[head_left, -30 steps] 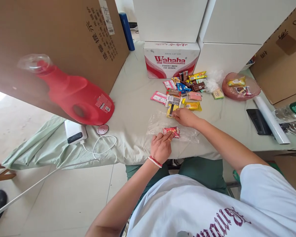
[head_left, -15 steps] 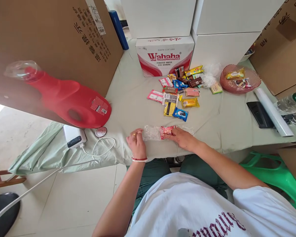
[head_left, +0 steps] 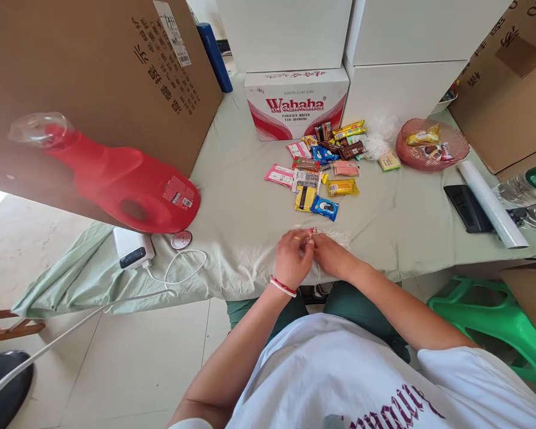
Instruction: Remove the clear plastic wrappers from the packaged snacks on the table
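Note:
Near the table's front edge my left hand (head_left: 293,255) and my right hand (head_left: 333,255) meet, fingertips together. Between them lies a red wrapped snack (head_left: 313,230), mostly hidden by my fingers. Clear plastic film (head_left: 339,237) is wrapped about it and sticks out beyond my right hand. The fingers of both hands are closed around the snack and film. Farther back lies a loose heap of wrapped snacks, with a blue packet (head_left: 324,208), a yellow packet (head_left: 342,187) and a pink packet (head_left: 280,175) among them.
A pink glass bowl (head_left: 432,146) holds several snacks. A film roll (head_left: 492,204) rests partly over a black phone (head_left: 469,208) at right. A red jug (head_left: 134,185) and a white power bank (head_left: 133,247) are at left. A Wahaba-printed carton (head_left: 297,107) stands behind.
My left hand has moved right from the film's left end to meet my right hand at the red snack. The film's left part is now gathered under my hands.

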`<state>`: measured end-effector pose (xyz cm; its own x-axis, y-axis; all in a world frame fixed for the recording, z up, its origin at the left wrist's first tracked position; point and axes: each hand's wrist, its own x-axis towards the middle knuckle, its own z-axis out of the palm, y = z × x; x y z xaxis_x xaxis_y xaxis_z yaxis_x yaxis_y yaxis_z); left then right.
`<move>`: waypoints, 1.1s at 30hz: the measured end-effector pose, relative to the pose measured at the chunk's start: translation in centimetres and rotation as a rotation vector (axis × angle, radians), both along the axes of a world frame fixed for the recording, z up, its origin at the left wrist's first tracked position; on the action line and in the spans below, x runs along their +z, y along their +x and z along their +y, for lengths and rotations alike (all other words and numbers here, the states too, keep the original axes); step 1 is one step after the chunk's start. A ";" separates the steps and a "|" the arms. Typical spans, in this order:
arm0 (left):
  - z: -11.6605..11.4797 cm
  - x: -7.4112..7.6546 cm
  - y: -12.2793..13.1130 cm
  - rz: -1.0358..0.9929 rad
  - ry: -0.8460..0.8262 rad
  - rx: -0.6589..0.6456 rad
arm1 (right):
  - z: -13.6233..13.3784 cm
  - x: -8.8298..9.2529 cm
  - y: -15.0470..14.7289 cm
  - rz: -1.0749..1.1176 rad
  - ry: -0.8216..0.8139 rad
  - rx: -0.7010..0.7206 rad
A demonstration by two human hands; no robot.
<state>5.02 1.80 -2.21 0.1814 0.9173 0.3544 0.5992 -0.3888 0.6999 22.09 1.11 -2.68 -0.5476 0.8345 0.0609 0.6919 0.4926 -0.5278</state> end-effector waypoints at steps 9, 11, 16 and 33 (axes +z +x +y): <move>-2.6 -2.4 -0.5 0.473 0.093 -0.149 | -2.6 2.7 5.1 -0.081 0.024 -0.515; -2.7 -2.7 -0.5 0.494 0.101 -0.142 | -2.5 2.9 5.5 -0.277 -0.011 -0.559; -2.6 -2.9 -0.5 0.528 0.127 -0.151 | -0.1 4.9 4.2 -0.249 -0.174 -0.459; -4.8 -2.3 -8.8 0.304 0.333 0.211 | 2.5 2.6 -7.0 -0.164 0.052 -0.160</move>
<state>-3.79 -2.98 -4.56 0.1447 0.7910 0.5945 0.8465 -0.4100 0.3394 15.12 3.61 -0.08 -0.4145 0.9096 0.0272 0.8377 0.3931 -0.3791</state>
